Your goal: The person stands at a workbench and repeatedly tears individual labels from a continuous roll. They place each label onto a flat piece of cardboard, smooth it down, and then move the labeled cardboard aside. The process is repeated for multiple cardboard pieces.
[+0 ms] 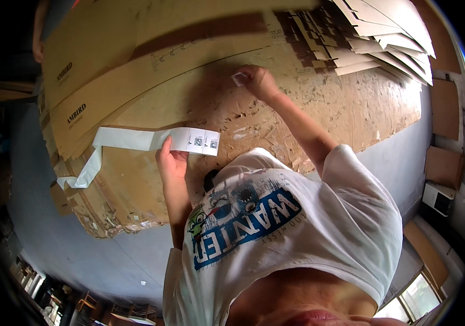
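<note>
My left hand [173, 161] pinches a long white strip of labels [134, 139] between thumb and fingers, close to the near edge of the table. Two printed labels with square codes show at the strip's right end. Its other end trails left and folds down over the table's left side. Farther off, over the middle of the table, my right hand [259, 82] is closed on a small white label [239, 79]. Part of that label is hidden by the fingers. Under and beyond both hands lie large flat cardboard sheets [129, 81].
The worktable [308, 122] has a worn, scuffed cardboard top. At its far right, flattened cardboard pieces [379, 38] are stacked with edges jutting out. Part of another person's arm [38, 41] shows at the far left. Cardboard boxes [443, 165] stand by the right wall.
</note>
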The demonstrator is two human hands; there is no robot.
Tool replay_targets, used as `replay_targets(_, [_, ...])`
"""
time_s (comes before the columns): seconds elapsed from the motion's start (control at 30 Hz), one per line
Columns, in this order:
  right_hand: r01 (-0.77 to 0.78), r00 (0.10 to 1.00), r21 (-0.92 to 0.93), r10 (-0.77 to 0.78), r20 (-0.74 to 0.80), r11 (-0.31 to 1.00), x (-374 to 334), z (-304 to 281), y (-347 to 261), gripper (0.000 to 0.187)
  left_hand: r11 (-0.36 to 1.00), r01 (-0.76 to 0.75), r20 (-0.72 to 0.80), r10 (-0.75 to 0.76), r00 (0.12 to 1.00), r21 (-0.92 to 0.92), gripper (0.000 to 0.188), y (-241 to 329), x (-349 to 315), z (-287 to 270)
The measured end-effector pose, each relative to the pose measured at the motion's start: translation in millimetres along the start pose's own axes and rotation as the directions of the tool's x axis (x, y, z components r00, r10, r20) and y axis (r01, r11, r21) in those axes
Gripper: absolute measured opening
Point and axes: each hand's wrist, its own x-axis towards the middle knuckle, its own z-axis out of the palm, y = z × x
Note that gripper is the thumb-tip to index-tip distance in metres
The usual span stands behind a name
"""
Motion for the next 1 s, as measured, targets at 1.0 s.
replay_targets(1.0, [-0.241,0.956,-0.047,0.228,-0.184,0.969,123,-4,17,0.024,0.999,0.014,-0.041,-0.012,0.999,0.041,0.027,-2,23,-7])
